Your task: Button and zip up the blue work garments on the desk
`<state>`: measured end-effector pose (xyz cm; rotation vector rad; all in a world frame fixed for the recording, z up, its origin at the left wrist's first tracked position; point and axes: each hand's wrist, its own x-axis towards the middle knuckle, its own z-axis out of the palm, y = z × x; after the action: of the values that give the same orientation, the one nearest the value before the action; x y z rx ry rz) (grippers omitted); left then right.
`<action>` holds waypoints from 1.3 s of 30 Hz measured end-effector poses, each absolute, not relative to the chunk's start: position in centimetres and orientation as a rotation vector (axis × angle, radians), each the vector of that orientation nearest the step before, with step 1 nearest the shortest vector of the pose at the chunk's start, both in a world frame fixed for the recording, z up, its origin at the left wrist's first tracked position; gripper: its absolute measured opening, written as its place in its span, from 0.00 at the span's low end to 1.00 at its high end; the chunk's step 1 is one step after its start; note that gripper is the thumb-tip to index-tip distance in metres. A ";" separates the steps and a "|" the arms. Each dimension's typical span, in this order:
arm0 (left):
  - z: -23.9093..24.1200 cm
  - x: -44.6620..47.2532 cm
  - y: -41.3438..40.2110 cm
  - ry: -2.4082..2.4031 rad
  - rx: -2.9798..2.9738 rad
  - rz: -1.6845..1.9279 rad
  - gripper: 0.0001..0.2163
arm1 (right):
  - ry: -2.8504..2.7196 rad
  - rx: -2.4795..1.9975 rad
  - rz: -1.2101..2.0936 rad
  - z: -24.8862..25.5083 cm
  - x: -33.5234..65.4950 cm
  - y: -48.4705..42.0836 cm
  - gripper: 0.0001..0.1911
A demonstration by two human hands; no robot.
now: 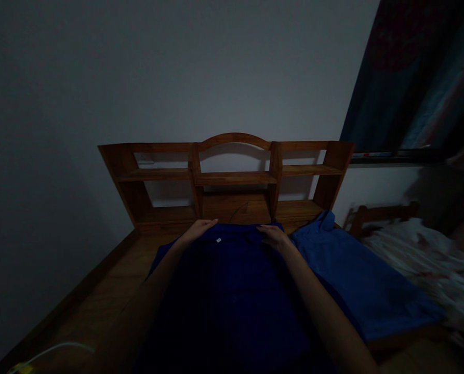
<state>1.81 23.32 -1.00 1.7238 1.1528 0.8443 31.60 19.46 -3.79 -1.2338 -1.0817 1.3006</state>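
A deep blue garment [235, 291] lies spread over the wooden bed boards in front of me, its far edge close to the headboard. Near that edge shows a small white label [218, 240]. My left hand [199, 229] is closed on the left part of the far edge, thumb and fingers pinching the cloth. Farther right, my right hand [274, 236] grips the same edge, its fingers slightly blurred. A lighter blue folded hooded garment [356, 275] rests to the right of my right forearm. Dim light hides the near part of the deep blue cloth.
A wooden headboard with shelves [235, 179] stands against the wall. Bare bed boards [115, 280] show at left, with a pale cable [66, 344] low down. At right are white plastic bags [422, 244], a wooden chair-like frame [385, 212] and a curtained window [395, 78].
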 end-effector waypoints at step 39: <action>-1.4 8.2 26.0 1.239 2.801 0.470 0.14 | -0.644 -0.662 1.743 -6.1 27.9 21.3 0.14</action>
<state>8.20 26.02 -1.40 2.8006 1.2388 0.4703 27.86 21.27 -6.05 -0.6618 -0.6438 1.7426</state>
